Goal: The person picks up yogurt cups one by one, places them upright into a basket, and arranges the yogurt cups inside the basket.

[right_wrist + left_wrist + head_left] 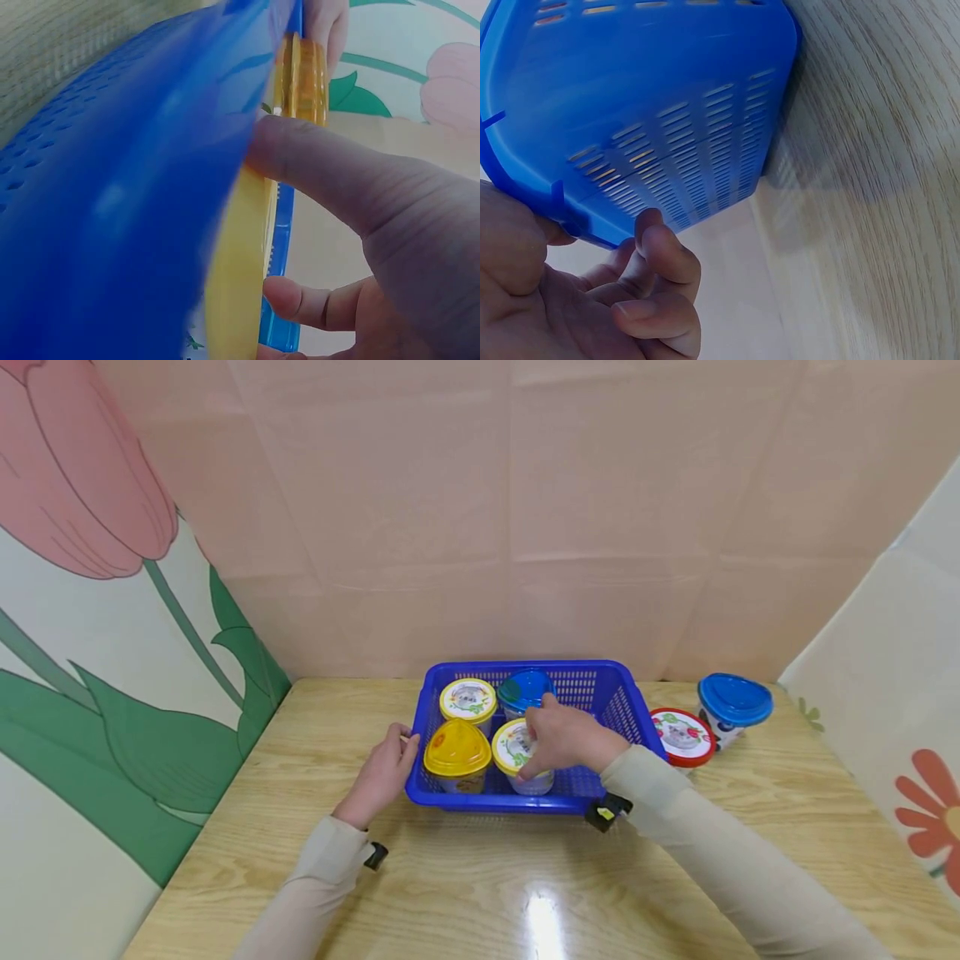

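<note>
A blue plastic basket (pixel 480 803) stands on the wooden table with several lidded tubs inside. At its left end my left hand (pixel 384 774) holds the rim, fingers partly curled beside the slotted wall (pixel 697 142). My right hand (pixel 567 737) reaches over the front and grips a yellow-rimmed tub (pixel 513 748) by its lid, thumb on the near edge; in the right wrist view the basket's rim partly hides that lid (pixel 238 262). Left of it sits a tub with a yellow three-cornered lid (pixel 457 750). Behind are another yellow-rimmed tub (pixel 468 700) and a blue-lidded tub (pixel 522 689).
Right of the basket, a red-rimmed tub (pixel 684 737) stands on the table (pixel 465 893). Close behind it, a blue-lidded tub (pixel 735 700) leans at a tilt. A pink backdrop (pixel 495 527) rises just behind the basket, with flower-printed sheets at both sides.
</note>
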A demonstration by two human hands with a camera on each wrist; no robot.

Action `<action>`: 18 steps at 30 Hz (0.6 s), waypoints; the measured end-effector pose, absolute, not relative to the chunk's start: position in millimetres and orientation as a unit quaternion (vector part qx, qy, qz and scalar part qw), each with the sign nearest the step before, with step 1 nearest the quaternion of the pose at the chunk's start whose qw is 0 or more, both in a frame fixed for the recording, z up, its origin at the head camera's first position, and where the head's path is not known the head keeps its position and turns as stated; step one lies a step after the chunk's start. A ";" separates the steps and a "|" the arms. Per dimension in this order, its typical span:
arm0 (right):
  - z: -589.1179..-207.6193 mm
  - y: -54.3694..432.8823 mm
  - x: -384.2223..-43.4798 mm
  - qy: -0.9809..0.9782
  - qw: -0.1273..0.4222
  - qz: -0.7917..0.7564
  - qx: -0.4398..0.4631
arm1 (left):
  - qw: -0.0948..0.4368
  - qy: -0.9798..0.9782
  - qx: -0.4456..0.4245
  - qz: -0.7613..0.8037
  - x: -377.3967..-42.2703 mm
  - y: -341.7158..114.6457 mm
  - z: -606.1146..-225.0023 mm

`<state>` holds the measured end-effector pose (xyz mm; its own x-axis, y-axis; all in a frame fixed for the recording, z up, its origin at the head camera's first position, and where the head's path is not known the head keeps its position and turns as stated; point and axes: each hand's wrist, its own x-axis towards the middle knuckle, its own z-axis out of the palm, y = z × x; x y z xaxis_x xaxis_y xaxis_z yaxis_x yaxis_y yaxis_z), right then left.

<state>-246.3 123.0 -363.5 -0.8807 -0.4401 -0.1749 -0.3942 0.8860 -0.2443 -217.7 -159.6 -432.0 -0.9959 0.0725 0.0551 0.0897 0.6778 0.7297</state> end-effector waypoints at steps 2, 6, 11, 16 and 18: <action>-363.8 122.5 -245.1 0.966 0.115 -0.099 -0.210 | 0.011 -0.916 -0.045 -0.397 -217.7 -159.3 -431.5; -365.1 122.5 -244.8 0.968 0.119 -0.093 -0.201 | 0.012 -0.917 -0.046 -0.397 -216.9 -159.1 -430.8; -366.1 122.6 -242.9 0.970 0.132 -0.085 -0.188 | 0.015 -0.918 -0.047 -0.395 -216.9 -159.2 -430.1; -365.8 123.2 -240.9 0.969 0.138 -0.081 -0.188 | 0.017 -0.918 -0.047 -0.394 -217.2 -158.8 -430.3; -365.8 124.6 -240.6 0.968 0.141 -0.082 -0.191 | 0.016 -0.917 -0.047 -0.395 -217.2 -158.5 -430.8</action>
